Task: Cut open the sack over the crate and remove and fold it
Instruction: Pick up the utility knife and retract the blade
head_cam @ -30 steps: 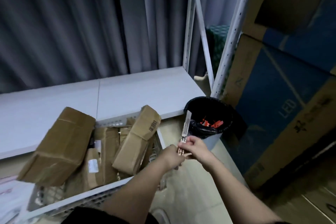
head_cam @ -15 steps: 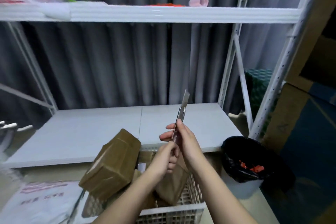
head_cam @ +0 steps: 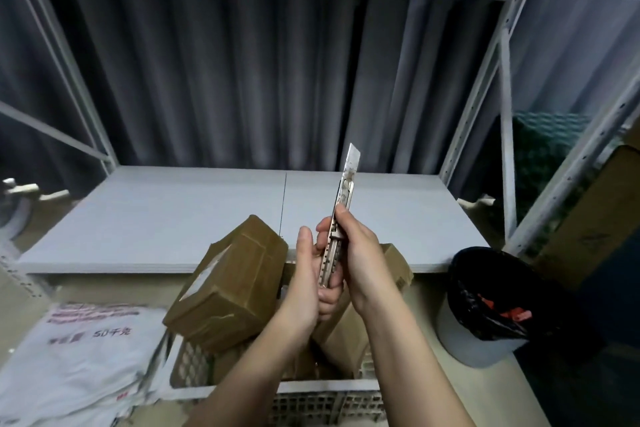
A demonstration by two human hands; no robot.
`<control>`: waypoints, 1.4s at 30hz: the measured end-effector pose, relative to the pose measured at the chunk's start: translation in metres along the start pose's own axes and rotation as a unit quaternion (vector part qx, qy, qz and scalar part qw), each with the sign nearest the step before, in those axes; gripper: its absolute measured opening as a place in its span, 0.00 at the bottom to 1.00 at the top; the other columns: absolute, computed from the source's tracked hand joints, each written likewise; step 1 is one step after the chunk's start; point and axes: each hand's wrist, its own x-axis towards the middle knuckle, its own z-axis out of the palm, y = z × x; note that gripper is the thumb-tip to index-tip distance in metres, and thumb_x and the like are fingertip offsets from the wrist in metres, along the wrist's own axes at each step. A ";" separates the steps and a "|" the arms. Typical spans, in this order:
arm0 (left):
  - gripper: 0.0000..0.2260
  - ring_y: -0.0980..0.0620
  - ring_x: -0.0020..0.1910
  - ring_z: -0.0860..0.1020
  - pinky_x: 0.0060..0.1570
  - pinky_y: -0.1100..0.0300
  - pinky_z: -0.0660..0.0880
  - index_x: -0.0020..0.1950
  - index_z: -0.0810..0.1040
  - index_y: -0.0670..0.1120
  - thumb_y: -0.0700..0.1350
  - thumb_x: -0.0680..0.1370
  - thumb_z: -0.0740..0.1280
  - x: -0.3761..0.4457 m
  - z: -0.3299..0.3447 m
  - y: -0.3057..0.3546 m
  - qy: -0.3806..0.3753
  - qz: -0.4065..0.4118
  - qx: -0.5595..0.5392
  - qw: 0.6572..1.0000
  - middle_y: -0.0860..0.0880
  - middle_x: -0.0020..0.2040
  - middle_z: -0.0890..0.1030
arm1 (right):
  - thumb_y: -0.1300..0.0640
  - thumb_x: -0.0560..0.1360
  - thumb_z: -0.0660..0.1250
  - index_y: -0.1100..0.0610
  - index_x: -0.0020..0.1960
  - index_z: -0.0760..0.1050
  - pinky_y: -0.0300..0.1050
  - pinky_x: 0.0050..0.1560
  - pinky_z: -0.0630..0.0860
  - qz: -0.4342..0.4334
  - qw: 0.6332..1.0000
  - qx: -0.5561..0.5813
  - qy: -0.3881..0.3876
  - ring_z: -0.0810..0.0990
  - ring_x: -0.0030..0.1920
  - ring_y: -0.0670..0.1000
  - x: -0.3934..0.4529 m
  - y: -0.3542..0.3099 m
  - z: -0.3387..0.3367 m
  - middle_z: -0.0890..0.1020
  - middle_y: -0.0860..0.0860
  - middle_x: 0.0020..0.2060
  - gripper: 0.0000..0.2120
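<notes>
Since half a second earlier, I noted both hands had risen little; right hand (head_cam: 360, 253) gripped the utility knife (head_cam: 341, 215), blade extended upward, left hand (head_cam: 313, 274) cupping its lower handle. Sack (head_cam: 79, 357) lay off the crate (head_cam: 311, 399), lower left of my hands, suggesting cutting was finished.

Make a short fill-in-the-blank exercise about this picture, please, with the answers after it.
1. Both hands hold a utility knife whose blade points ____.
2. The brown parcels lie in a white ____.
3. The bin to the right is lined with a ____ bag.
4. The white sack lies to the ____ of the crate.

Answers: up; crate; black; left
</notes>
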 end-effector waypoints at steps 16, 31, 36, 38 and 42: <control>0.33 0.56 0.14 0.52 0.20 0.73 0.52 0.27 0.63 0.45 0.71 0.74 0.42 -0.005 -0.008 -0.001 0.019 -0.016 -0.033 0.999 0.51 0.17 0.56 | 0.55 0.81 0.57 0.47 0.58 0.77 0.39 0.27 0.74 0.081 0.985 0.071 -0.133 0.76 0.31 0.50 -0.009 0.021 -0.007 0.83 0.48 0.41 0.12; 0.13 0.61 0.17 0.60 0.20 0.68 0.56 0.38 0.69 0.51 0.49 0.83 0.57 -0.003 -0.003 -0.006 0.048 0.070 0.142 0.986 0.57 0.19 0.64 | 0.60 0.82 0.56 0.56 0.53 0.72 0.43 0.48 0.80 -0.036 0.994 0.103 -0.024 0.85 0.45 0.52 0.000 0.021 -0.004 0.85 0.54 0.42 0.07; 0.14 0.61 0.18 0.56 0.18 0.70 0.53 0.39 0.70 0.50 0.50 0.83 0.53 0.000 -0.008 -0.003 0.070 0.030 0.090 0.993 0.55 0.23 0.60 | 0.67 0.80 0.57 0.54 0.65 0.70 0.44 0.61 0.76 0.008 0.978 0.185 -0.092 0.81 0.58 0.52 0.000 0.023 -0.004 0.84 0.54 0.54 0.17; 0.18 0.60 0.17 0.54 0.18 0.71 0.51 0.36 0.67 0.49 0.52 0.82 0.49 0.000 -0.012 0.001 0.061 -0.012 0.048 0.997 0.53 0.23 0.58 | 0.71 0.78 0.57 0.54 0.67 0.69 0.43 0.62 0.75 0.018 0.974 0.201 -0.108 0.78 0.62 0.53 0.000 0.025 -0.004 0.82 0.54 0.56 0.21; 0.18 0.59 0.17 0.53 0.18 0.71 0.51 0.36 0.66 0.49 0.51 0.80 0.45 0.000 -0.014 0.004 0.039 -0.051 0.006 0.998 0.52 0.23 0.57 | 0.73 0.77 0.58 0.55 0.68 0.67 0.42 0.60 0.76 0.018 0.973 0.201 -0.110 0.78 0.62 0.53 0.002 0.028 -0.005 0.82 0.54 0.56 0.23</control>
